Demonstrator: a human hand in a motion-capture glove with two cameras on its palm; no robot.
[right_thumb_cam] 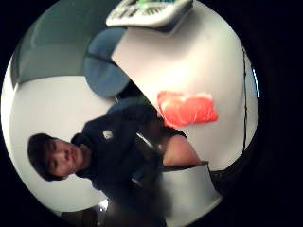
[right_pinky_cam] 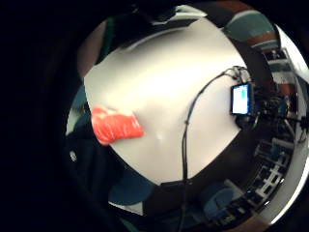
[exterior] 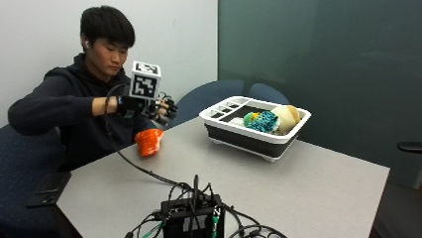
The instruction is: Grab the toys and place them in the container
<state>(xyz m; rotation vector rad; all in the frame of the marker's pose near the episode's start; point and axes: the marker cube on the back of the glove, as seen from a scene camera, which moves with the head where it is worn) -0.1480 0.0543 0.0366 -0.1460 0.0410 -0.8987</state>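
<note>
The gloved right hand (exterior: pixel 158 109) hangs in the air above the tabletop (exterior: pixel 316 183), its fingers loosely curled and holding nothing. Below it the orange toy (exterior: pixel 149 141) lies near the tabletop edge in front of the person. The white and black container (exterior: pixel 247 134), with a teal toy (exterior: pixel 262 121) and a cream toy (exterior: pixel 287 118) inside, stands near the far edge.

Reading no text anywhere. Small pale emblem on chest of my dark hoodie (right_thumb_cam: pixel 108 134), too small to make out. Lit screen of device (right_pinky_cam: pixel 241 98) on table (right_pinky_cam: pixel 159 87) showing nothing legible.
</note>
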